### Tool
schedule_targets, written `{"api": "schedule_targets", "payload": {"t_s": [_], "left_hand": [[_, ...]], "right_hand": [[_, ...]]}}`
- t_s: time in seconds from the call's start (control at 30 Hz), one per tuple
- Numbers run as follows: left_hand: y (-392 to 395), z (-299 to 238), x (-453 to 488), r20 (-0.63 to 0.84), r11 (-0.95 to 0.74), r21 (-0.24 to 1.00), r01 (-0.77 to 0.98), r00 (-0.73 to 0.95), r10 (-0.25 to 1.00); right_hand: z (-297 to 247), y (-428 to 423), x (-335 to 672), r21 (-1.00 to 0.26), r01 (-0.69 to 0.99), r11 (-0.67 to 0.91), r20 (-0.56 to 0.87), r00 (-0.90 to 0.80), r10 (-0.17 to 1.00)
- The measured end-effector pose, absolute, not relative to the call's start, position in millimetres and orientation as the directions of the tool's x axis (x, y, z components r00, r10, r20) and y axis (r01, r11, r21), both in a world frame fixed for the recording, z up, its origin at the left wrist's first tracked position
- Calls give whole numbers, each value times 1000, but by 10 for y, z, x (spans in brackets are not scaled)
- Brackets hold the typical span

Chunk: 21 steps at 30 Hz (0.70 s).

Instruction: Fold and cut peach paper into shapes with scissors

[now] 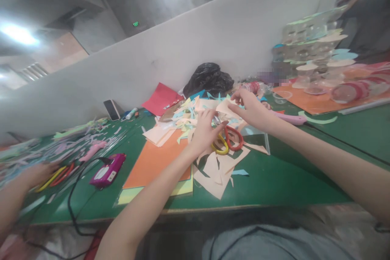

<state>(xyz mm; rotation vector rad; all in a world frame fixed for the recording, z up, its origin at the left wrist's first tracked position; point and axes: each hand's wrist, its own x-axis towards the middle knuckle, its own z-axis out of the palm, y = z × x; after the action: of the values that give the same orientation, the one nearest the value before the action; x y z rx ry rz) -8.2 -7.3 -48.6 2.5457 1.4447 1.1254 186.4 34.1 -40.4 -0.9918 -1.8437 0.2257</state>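
My right hand (251, 109) pinches a cream paper piece (224, 107) just above a heap of coloured paper scraps (189, 115). My left hand (204, 130) reaches toward the same piece with its fingers spread, hovering over red and yellow handled scissors (229, 140) that lie on the green table (274, 178). Cream offcuts (217, 172) and an orange sheet (154, 160) lie near the front edge.
A magenta glue gun (107, 170) with a black cable lies at left, beside another person's hand (36, 174) on scissors. A black bag (209, 79), a red sheet (160, 99) and a phone (111, 109) stand by the grey partition. Clear cups (317, 44) are stacked at right.
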Motion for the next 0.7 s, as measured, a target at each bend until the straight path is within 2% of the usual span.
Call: {"api": "schedule_targets", "payload": {"t_s": [0.2, 0.7], "left_hand": [[-84, -473, -81, 577, -585, 347, 733, 325, 750], [-84, -472, -85, 564, -575, 355, 737, 322, 761]], "right_hand": [[-368, 295, 1879, -464, 555, 690, 677, -280, 681], [-356, 256, 1874, -352, 590, 726, 700, -349, 623]]}}
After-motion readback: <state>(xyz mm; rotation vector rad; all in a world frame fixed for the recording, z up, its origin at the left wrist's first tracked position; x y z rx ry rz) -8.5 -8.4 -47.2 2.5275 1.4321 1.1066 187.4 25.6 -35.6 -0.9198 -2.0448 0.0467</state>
